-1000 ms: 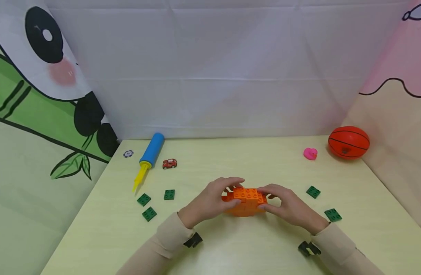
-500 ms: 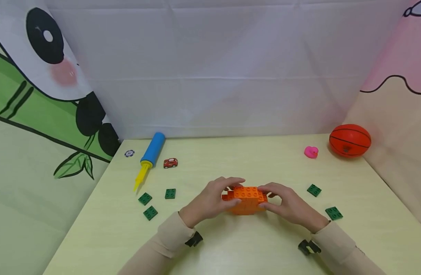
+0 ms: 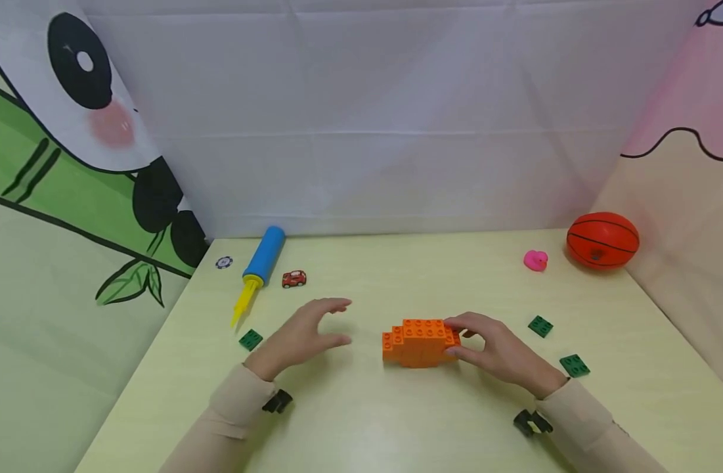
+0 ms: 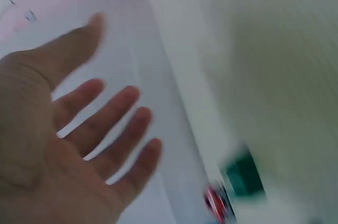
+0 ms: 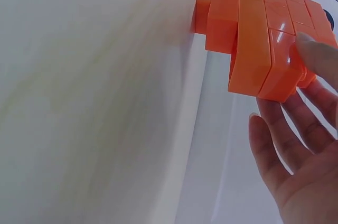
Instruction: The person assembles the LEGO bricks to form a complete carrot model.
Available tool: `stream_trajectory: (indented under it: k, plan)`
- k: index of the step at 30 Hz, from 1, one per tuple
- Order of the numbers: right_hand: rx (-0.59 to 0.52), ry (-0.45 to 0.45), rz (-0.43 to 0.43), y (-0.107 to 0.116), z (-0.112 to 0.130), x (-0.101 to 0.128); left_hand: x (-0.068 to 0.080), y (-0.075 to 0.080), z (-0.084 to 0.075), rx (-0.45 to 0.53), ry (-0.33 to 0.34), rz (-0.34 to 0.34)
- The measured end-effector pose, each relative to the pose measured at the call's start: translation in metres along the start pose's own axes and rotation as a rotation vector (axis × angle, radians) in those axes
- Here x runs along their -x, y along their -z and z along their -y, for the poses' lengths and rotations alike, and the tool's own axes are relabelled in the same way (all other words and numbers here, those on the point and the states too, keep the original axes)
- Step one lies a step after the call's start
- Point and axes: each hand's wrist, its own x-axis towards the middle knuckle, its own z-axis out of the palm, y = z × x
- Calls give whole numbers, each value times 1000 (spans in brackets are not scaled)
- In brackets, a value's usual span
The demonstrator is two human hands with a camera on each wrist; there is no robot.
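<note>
The orange block assembly (image 3: 420, 341) stands on the table (image 3: 396, 420) near its middle, toward the front edge. The right hand (image 3: 497, 351) pinches its right end with thumb and fingers, probably to keep it steady. The left hand (image 3: 305, 335) hovers to its left, fingers spread, holding nothing, near a green plate (image 3: 251, 339).
</note>
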Motion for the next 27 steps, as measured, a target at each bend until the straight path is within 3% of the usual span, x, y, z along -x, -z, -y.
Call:
stream_trajectory:
  k: [3, 6, 9, 13, 17, 21, 23, 27]
  plan:
    - [0, -6, 8, 1, 0, -1, 9, 17, 32, -110, 160, 29]
    - [1, -10, 13, 1, 0, -1, 13, 26, 51, -177, 249, 76]
    - [4, -16, 15, 1, 0, -1, 15, 28, 57, -197, 285, 99]
    - [11, -15, 15, 1, 0, -1, 14, 27, 57, -196, 299, 80]
    - [19, -9, 13, 0, 0, -1, 11, 27, 55, -196, 278, 72]
    - [16, -10, 16, 0, 0, -1, 7, 24, 37, -165, 207, 36]
    - [12, -10, 16, 1, 0, -1, 5, 21, 21, -124, 134, 1]
    - [5, -10, 14, 0, 0, -1, -3, 8, -18, 2, -87, -72]
